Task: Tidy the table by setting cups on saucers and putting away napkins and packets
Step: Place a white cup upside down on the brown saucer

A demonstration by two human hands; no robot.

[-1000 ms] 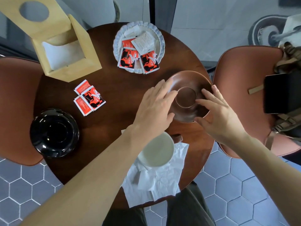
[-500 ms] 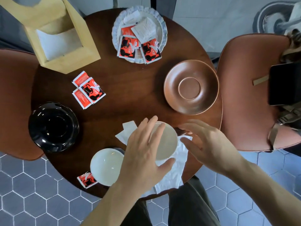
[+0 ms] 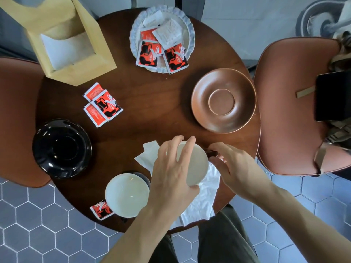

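A cream-lined cup [image 3: 195, 166] stands on crumpled white napkins [image 3: 201, 198] at the table's near edge. My left hand [image 3: 171, 173] wraps over its rim from the left. My right hand [image 3: 233, 168] pinches its dark handle on the right side. A second cream-lined cup [image 3: 126, 194] stands to the left, next to a red packet [image 3: 100, 209]. An empty brown saucer [image 3: 223, 100] lies at the right, an empty black saucer [image 3: 61, 148] at the left. Three red packets [image 3: 102, 107] lie loose mid-table.
A wooden napkin box [image 3: 72, 40] with white napkins stands at the back left. A scalloped white plate [image 3: 188, 29] at the back holds several packets. Brown chairs [image 3: 284, 111] flank the round dark table [image 3: 148, 103]; the right one carries a bag.
Both hands left the brown saucer and came back toward me to the cup on the napkins. The left now covers its rim and the right has closed on its handle.
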